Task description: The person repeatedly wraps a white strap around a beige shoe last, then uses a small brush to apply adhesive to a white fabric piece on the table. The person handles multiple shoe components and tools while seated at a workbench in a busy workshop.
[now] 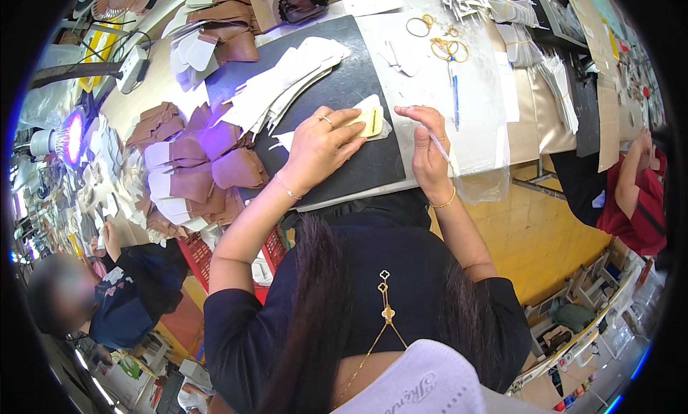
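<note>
A fan of white cut pieces (287, 84) lies on the black mat (344, 99) in the upper middle of the frame, seemingly yet to be handled, while brown and white pieces (193, 170) are heaped at left, perhaps already done; which heap is which I cannot tell for sure. One pale yellow template (371, 120) lies on a white piece (380, 109) at the mat's centre. The left hand (319, 145) lies flat, fingers spread, pressing the template down. The right hand (426, 145) hovers just beside it, pinching a thin white pen (438, 147), wrist bent, over the tabletop (480, 120).
</note>
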Tool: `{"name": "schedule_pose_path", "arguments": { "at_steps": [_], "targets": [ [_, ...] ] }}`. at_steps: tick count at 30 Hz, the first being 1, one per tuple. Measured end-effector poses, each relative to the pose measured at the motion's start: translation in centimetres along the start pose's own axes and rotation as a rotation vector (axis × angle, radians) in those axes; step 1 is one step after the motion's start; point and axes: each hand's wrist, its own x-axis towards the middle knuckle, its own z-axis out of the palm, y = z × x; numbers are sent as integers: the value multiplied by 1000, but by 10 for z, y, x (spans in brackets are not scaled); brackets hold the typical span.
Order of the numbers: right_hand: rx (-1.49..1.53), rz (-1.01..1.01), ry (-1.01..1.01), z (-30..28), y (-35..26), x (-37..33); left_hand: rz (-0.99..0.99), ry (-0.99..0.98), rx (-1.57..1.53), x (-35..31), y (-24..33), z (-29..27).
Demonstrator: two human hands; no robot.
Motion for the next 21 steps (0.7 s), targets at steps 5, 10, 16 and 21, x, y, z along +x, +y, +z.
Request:
{"name": "schedule_pose_path", "arguments": {
  "at_steps": [5,10,16,21],
  "targets": [
    [-34,-9,6,-1,-2,2,7,7,29,-1,-2,3],
    [-39,19,-7,0,-8,3,5,-16,62,1,-2,2],
    [-196,-51,-121,9,-16,6,17,-57,126,3,1,-2],
    [-342,-134,-147,14,-22,11,23,-44,151,3,3,-1]
  ]
}}
